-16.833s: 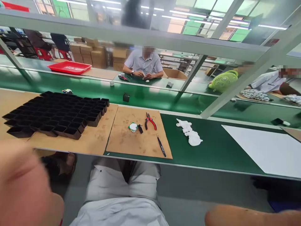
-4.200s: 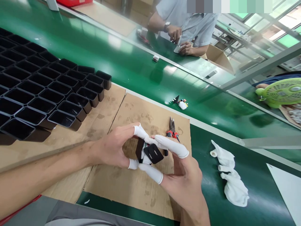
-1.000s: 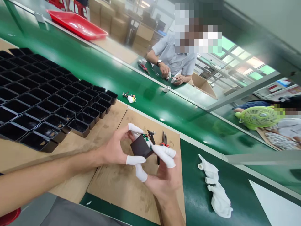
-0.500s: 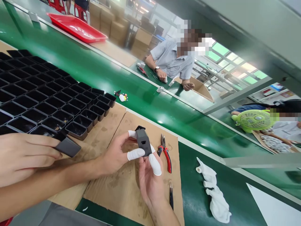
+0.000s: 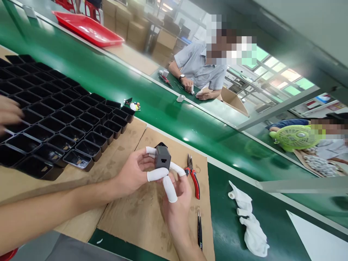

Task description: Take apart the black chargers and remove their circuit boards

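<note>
Over the cardboard, my left hand (image 5: pixel 137 168) holds a small black plastic housing (image 5: pixel 162 158) between white-cotted fingers. A dark slot shows in the face turned toward me. Close by on the right is my right hand (image 5: pixel 176 192), its cotted thumb and index finger apart. The index fingertip lies right beside the housing; whether it touches is unclear. Red-and-black pliers (image 5: pixel 194 179) lie just right of my hands, with dark tweezers (image 5: pixel 199 230) nearer to me.
Many black open-topped boxes (image 5: pixel 89 148) stand in rows at left, where another person's hand (image 5: pixel 9 112) reaches in. White gloves (image 5: pixel 251 221) lie on the green table at right. Across the green belt are a red tray (image 5: pixel 87 27), a seated co-worker (image 5: pixel 199 59) and a green fan (image 5: pixel 299 137).
My left hand has tilted the housing, and my right thumb has come away from it. The neighbouring hand has set a black box at the row's end and moved back left.
</note>
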Motion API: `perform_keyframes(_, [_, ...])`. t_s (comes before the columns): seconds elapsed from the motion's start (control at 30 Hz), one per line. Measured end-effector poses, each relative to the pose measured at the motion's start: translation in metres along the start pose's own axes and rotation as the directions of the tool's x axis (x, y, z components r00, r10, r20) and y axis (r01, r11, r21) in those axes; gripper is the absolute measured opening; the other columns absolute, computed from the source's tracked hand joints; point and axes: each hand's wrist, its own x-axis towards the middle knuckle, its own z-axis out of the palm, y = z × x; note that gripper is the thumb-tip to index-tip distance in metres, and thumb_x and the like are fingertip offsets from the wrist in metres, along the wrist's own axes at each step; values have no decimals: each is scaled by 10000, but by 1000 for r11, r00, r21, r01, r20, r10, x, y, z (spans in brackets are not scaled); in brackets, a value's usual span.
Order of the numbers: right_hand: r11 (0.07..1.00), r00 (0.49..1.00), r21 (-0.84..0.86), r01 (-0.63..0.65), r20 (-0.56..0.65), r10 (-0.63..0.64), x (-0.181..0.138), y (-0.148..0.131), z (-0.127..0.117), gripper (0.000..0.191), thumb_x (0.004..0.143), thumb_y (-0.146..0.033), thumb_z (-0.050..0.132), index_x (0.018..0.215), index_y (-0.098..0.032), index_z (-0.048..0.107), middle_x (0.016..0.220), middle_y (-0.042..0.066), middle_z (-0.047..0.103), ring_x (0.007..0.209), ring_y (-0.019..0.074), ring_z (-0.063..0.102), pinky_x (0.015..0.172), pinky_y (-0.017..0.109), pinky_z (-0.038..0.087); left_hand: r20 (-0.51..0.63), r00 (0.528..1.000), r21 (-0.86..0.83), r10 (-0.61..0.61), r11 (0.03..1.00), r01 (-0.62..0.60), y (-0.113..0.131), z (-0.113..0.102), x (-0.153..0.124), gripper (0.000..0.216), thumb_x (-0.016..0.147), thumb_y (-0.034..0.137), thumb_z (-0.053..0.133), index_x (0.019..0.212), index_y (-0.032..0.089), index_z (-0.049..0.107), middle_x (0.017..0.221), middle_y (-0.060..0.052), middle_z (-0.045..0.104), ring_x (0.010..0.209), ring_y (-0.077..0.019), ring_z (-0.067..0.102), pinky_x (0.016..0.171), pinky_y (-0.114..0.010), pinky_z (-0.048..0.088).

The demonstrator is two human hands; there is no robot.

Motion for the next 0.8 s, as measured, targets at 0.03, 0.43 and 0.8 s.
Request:
perform_keyframes(0.03, [994,996,-86,73,-47,-77,0,-2,-3,427,945,-456,913,1293,-281,735,916,-7,757,875,198,732,898,385,607,-11,1000,3,-10,1000,10,0,-1,1,693,509,324,1138,1074,182,764,1053,-106,880,1010,-293,846,965,-409,686])
perform_keyframes(0.43, [748,687,-520,413,-362,-630,27,-50,-46,272,986,-472,848,1085,-225,794,990,31,773,802,190,722,859,384,584,-60,995,57,-75,995,79,-2,-7,4,697,501,389,1148,1045,162,776,1110,-137,894,1058,-307,863,1047,-467,698])
perform_keyframes(0.8, [130,991,-985,-118,-125,-48,-57,-35,-156,348,915,-647,733,912,-299,752,829,66,816,687,316,791,531,369,548,-47,995,50,-92,994,94,-3,-10,7,659,514,350,1149,1045,163,806,1128,-133,890,1001,-273,852,1000,-439,696])
